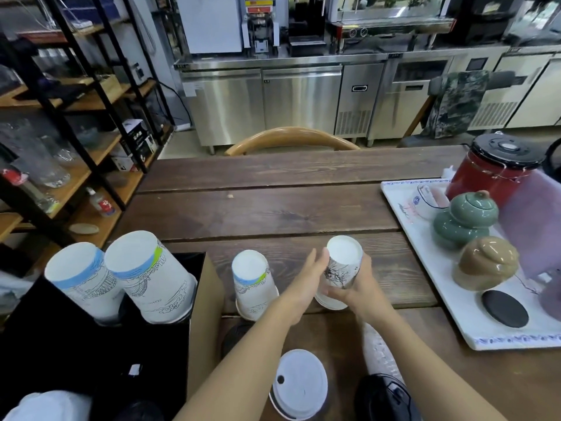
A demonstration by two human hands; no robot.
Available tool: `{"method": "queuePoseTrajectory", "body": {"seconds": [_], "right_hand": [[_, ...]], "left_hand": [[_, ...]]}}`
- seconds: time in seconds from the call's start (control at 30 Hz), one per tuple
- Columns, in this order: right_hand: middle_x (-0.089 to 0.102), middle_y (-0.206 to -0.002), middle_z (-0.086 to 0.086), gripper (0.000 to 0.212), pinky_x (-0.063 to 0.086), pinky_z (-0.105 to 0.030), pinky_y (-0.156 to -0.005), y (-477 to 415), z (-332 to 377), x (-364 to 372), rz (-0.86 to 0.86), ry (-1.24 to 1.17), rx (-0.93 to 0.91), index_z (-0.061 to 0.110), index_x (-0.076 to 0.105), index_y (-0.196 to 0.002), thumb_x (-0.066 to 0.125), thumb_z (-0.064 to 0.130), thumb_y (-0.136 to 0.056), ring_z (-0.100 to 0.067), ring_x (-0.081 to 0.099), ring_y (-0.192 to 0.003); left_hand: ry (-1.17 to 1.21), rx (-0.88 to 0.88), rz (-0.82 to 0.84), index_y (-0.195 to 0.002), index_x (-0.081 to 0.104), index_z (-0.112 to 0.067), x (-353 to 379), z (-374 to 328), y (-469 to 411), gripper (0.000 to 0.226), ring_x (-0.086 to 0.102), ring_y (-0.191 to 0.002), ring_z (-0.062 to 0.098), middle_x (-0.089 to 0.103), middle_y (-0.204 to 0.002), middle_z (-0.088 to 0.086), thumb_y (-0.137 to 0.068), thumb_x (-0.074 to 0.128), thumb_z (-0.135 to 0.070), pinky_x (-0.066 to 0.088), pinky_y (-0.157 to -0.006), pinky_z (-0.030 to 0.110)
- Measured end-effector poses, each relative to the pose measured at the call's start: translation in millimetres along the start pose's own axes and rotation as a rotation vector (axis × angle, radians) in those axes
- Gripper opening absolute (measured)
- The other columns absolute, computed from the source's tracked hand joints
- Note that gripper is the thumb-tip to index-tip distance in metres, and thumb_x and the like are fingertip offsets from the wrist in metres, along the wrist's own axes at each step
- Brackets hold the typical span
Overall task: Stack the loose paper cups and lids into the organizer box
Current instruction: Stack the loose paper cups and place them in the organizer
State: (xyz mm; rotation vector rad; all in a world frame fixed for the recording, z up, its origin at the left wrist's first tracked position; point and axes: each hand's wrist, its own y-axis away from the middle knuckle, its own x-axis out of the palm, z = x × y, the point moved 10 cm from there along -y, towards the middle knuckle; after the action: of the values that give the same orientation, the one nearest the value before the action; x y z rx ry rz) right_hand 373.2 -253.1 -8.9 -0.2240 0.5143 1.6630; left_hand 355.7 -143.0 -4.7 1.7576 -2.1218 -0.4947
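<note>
An upside-down paper cup stack with a black ink drawing (341,268) stands on the wooden table (273,208). My right hand (362,290) grips its lower part. My left hand (306,278) lies flat against its left side, fingers stretched out. A second upside-down cup with a blue and green band (253,281) stands just to the left. The organizer box (200,302), black inside with brown cardboard walls, holds two upside-down cup stacks (82,278) (145,271). A white lid stack (299,384) sits near the front edge. A black lid (235,337) is partly hidden under my left forearm.
A white tray (440,305) on the right carries a green jar, a tan jar, a black coaster and a red kettle. A wooden chair back (291,138) stands behind the table. Shelves with glassware run along the left.
</note>
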Motion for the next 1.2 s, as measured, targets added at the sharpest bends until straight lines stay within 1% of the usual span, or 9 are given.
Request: {"method": "queuePoseTrajectory", "body": {"seconds": [0.17, 0.3, 0.47, 0.57, 0.67, 0.73, 0.83, 0.93, 1.2], "right_hand": [[0.057, -0.101, 0.008, 0.072, 0.047, -0.047, -0.087, 6, 1, -8, -0.088, 0.102, 0.001, 0.040, 0.025, -0.103, 0.074, 0.049, -0.051, -0.028, 0.058, -0.101], [0.058, -0.090, 0.008, 0.072, 0.045, -0.037, -0.075, 11, 27, -18, -0.180, 0.157, -0.093, 0.036, 0.029, -0.109, 0.072, 0.049, -0.052, -0.029, 0.058, -0.093], [0.057, -0.093, 0.006, 0.072, 0.038, -0.031, -0.074, 12, 54, -28, -0.218, 0.103, -0.127, 0.031, 0.033, -0.110, 0.081, 0.040, -0.057, -0.030, 0.055, -0.100], [0.061, -0.107, 0.004, 0.077, 0.046, -0.036, -0.083, 18, 78, -27, -0.191, 0.007, -0.190, 0.031, 0.033, -0.113, 0.080, 0.043, -0.053, -0.024, 0.056, -0.105], [0.063, -0.109, 0.009, 0.080, 0.050, -0.046, -0.091, 20, 102, -20, -0.136, -0.082, -0.243, 0.038, 0.033, -0.111, 0.078, 0.049, -0.046, -0.020, 0.059, -0.106], [0.061, -0.109, 0.016, 0.082, 0.050, -0.046, -0.093, 20, 117, -10, -0.086, -0.111, -0.288, 0.043, 0.032, -0.114, 0.080, 0.048, -0.047, -0.015, 0.059, -0.107], [0.061, -0.106, 0.028, 0.083, 0.051, -0.043, -0.093, 19, 134, 9, -0.011, -0.108, -0.329, 0.047, 0.032, -0.115, 0.081, 0.047, -0.048, -0.004, 0.059, -0.106], [0.062, -0.108, 0.021, 0.081, 0.052, -0.045, -0.091, 17, 143, 28, 0.067, -0.065, -0.336, 0.041, 0.033, -0.114, 0.081, 0.046, -0.049, -0.008, 0.059, -0.105], [0.062, -0.105, 0.009, 0.071, 0.051, -0.044, -0.087, 9, 128, 58, 0.195, 0.156, -0.290, 0.037, 0.029, -0.105, 0.075, 0.047, -0.052, -0.020, 0.059, -0.100]], "left_hand": [[0.031, 0.064, -0.052, -0.130, 0.046, -0.030, -7, -3, 17, 0.049, 0.044, -0.119, 0.004, 0.051, -0.122, -0.017, -0.091, 0.034, -0.057, 0.027, -0.093, 0.022], [0.010, 0.226, -0.157, -0.107, 0.057, -0.031, -18, -29, 41, 0.022, 0.053, -0.099, -0.006, 0.059, -0.102, -0.024, -0.092, 0.047, -0.044, 0.037, -0.076, 0.009], [-0.135, 0.621, -0.808, -0.094, 0.060, -0.031, -92, -67, 110, 0.012, 0.056, -0.093, 0.001, 0.064, -0.095, -0.013, -0.089, 0.048, -0.032, 0.043, -0.078, 0.014], [0.071, 0.501, -1.029, -0.091, 0.055, -0.042, -141, -44, 130, 0.014, 0.056, -0.092, -0.001, 0.062, -0.096, -0.018, -0.085, 0.044, -0.046, 0.039, -0.072, 0.010], [0.157, 0.260, -0.917, -0.076, 0.051, -0.061, -153, -16, 110, 0.014, 0.051, -0.085, -0.011, 0.056, -0.090, -0.031, -0.076, 0.038, -0.065, 0.038, -0.075, 0.020], [0.225, 0.154, -0.829, -0.073, 0.057, -0.056, -151, 0, 98, 0.027, 0.055, -0.086, -0.004, 0.060, -0.089, -0.028, -0.071, 0.037, -0.074, 0.041, -0.079, 0.032], [0.448, 0.087, -0.606, -0.097, 0.064, -0.039, -135, 19, 79, 0.054, 0.061, -0.101, 0.011, 0.068, -0.107, -0.009, -0.076, 0.032, -0.078, 0.043, -0.092, 0.037], [0.555, 0.067, -0.480, -0.117, 0.061, -0.020, -126, 24, 72, 0.075, 0.057, -0.113, 0.016, 0.063, -0.125, 0.005, -0.082, 0.022, -0.074, 0.041, -0.095, 0.034], [0.603, 0.033, -0.381, -0.127, 0.054, -0.019, -114, 30, 63, 0.073, 0.052, -0.121, 0.021, 0.061, -0.128, 0.004, -0.085, 0.024, -0.071, 0.034, -0.109, 0.045]]}}
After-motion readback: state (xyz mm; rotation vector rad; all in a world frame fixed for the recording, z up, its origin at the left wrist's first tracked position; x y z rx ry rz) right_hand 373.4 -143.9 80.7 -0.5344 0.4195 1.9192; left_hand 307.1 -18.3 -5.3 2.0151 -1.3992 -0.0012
